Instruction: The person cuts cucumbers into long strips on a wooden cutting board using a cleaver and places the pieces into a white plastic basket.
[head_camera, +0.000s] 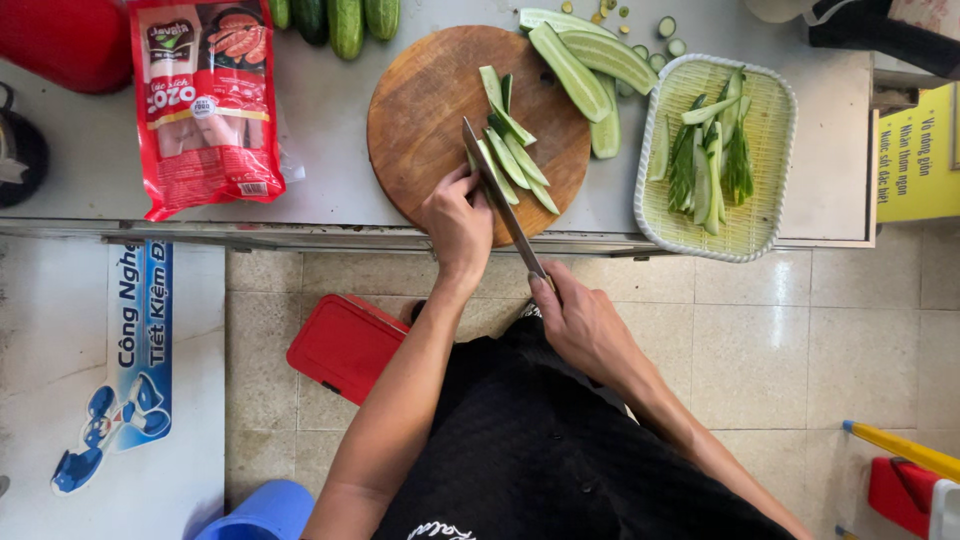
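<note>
Scene: A person in a black apron stands at a grey table, slicing cucumber on a round wooden cutting board near the table's front edge.
Right hand: The right hand has its fingers closed around the handle of a long knife, the blade angled across the board.
Left hand: The left hand presses down with curled fingers on cucumber strips just beside the blade, gripping none of them that can be seen.
Done: A pale woven tray at the right front edge already holds cut cucumber spears; small round offcuts lie scattered at the back edge.
Left: Long cucumber halves rest across the board's far rim, uncut, and whole cucumbers wait at the back edge, so the cutting looks roughly midway.
Packages: A red plastic pack of sausages, rectangular with a clear window, lies on the left part of the table.
Signs: A yellow notice hangs off the right end; a blue-and-white printed panel sits below the left front edge.
Floor: A red box sits on pale tiles.
</note>
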